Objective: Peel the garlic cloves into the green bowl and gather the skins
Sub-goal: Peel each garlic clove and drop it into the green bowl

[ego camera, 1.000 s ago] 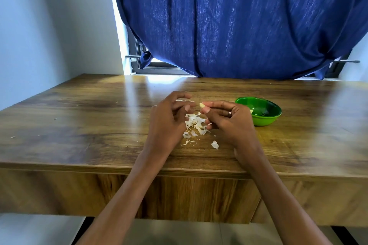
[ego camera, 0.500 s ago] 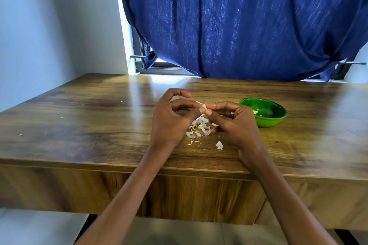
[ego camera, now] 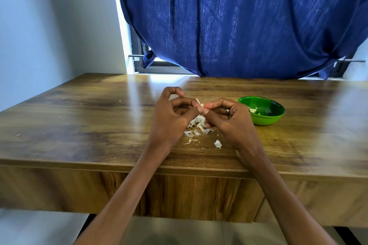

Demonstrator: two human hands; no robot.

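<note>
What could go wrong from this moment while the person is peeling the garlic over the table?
1. Both hands, left hand and right hand, pinch the small garlic clove by fingertips only; it may slip and fall into the pile of skins.
2. The green bowl stands off to the right, so a dropped clove would likely miss it.
3. Some loose skins lie near the table edge and may fall off.

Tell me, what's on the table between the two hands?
In the head view, a little pile of white garlic skins lies on the table between the left hand and the right hand.
</note>
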